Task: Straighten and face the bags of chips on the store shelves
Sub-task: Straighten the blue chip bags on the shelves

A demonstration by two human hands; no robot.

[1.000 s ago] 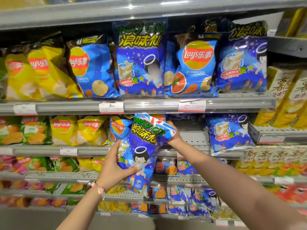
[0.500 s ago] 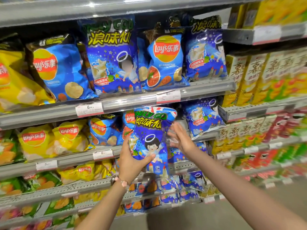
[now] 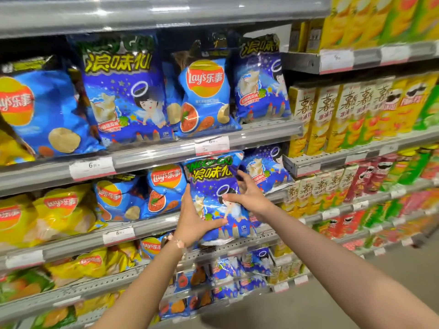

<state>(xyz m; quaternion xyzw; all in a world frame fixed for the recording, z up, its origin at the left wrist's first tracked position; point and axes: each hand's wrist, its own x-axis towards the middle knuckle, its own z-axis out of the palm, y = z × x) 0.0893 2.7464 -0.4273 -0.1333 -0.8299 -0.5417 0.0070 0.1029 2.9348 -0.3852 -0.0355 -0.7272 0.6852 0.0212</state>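
Both hands are holding the purple chip bag [image 3: 215, 198] upright at the second shelf's front edge [image 3: 152, 224], left hand [image 3: 193, 222] cupping its lower side, right hand [image 3: 247, 195] pinching its upper side; likely light, puffy, slick, crushable, so best gripped by the side seams.

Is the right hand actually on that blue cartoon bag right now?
Touching. The head view shows the right hand gripping the blue cartoon bag, thumb across its front, fingers on its right edge.

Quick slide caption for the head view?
Both hands, left and right, hold a blue angel-print chip bag upright before the second shelf.
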